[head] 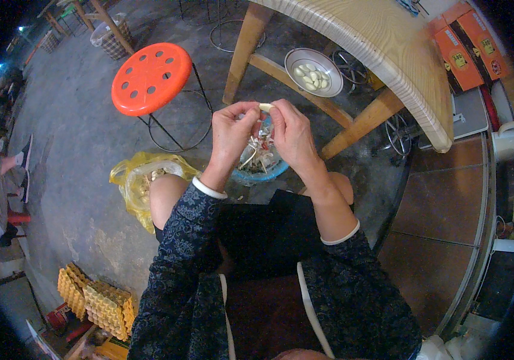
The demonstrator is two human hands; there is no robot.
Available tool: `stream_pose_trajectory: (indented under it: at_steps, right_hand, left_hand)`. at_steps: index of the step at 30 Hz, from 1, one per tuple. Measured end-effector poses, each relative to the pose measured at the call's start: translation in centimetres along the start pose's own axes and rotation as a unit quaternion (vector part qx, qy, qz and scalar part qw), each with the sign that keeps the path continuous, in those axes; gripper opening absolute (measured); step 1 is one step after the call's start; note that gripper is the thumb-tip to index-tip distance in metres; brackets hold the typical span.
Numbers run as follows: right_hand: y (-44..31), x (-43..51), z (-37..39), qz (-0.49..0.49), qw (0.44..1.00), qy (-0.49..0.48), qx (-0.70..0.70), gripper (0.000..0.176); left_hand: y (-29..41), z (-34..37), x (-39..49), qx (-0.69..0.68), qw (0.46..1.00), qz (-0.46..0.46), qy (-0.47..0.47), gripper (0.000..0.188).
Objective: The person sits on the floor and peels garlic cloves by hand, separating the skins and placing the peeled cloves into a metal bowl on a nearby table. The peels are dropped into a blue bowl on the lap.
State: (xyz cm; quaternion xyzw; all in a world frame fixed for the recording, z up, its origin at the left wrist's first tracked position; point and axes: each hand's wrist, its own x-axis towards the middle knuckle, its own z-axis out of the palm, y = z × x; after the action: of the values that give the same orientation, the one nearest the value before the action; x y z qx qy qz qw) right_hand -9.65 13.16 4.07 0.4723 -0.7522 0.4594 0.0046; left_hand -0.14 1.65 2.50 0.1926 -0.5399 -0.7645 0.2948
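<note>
Between the fingertips of my left hand [235,130] and my right hand [294,132] is a pale peeled garlic clove [266,107], gripped at both ends. Below my hands stands a blue-rimmed basin [271,176] holding white and reddish peelings [260,157]; my hands hide part of it. Several peeled garlic cloves [312,77] lie in a white bowl [336,87] beyond my right hand, by the table's edge. On the floor by my left knee, a yellow plastic bag [126,180] lies open with pale pieces inside that look like garlic.
A red round stool [152,78] with black metal legs stands ahead to the left. The wooden table [369,33] reaches over from the upper right, orange boxes [461,54] beyond it. Yellow egg trays [104,301] are stacked at lower left. A person's legs [12,164] show at the far left.
</note>
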Motion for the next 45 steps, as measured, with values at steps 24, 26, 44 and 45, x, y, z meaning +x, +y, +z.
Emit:
stream_pose_trajectory:
  at_steps: [24, 26, 44, 45]
  right_hand:
    - [2.2, 0.0, 0.2, 0.304, 0.818, -0.126, 0.473, 0.041]
    - [1.5, 0.2, -0.2, 0.316, 0.831, -0.145, 0.434, 0.042]
    - [1.4, -0.3, -0.1, 0.263, 0.799, -0.144, 0.522, 0.038]
    - [1.4, -0.4, 0.1, 0.269, 0.783, -0.142, 0.543, 0.038]
  left_hand:
    - [-0.7, -0.4, 0.5, 0.242, 0.956, 0.162, 0.027, 0.013]
    - [0.2, -0.4, 0.3, 0.287, 0.932, 0.220, 0.009, 0.015]
    - [0.6, 0.1, -0.9, 0.295, 0.926, 0.233, 0.025, 0.009]
    - [0.8, 0.2, -1.1, 0.289, 0.930, 0.225, 0.021, 0.008]
